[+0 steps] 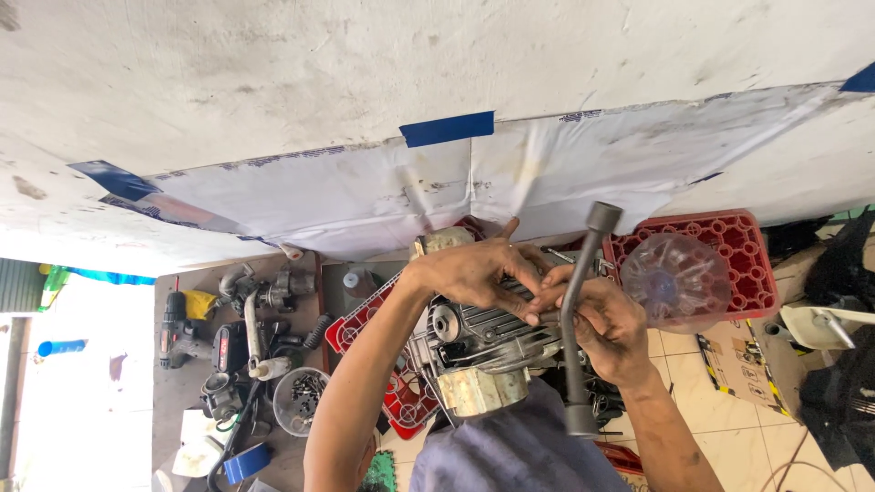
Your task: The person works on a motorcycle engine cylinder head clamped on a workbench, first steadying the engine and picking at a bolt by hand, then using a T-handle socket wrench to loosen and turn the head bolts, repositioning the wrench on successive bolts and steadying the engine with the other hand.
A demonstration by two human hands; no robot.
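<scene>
Grey L-shaped socket wrench (578,319) in right hand (609,330), left hand (474,273) on finned engine (478,346)

The single head-worn view looks steeply down from close above the finned engine block (483,342), with the red crate (743,255) beyond it and the white wall above.

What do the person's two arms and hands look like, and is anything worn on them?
Both arms are bare as far as they show: no sleeves, no gloves, no watch or bracelet. The left hand and the right hand carry dark, greasy smudges on fingers and knuckles. I can make out no rings. Below the arms, a grey-blue garment covers the person's body or lap.
</scene>
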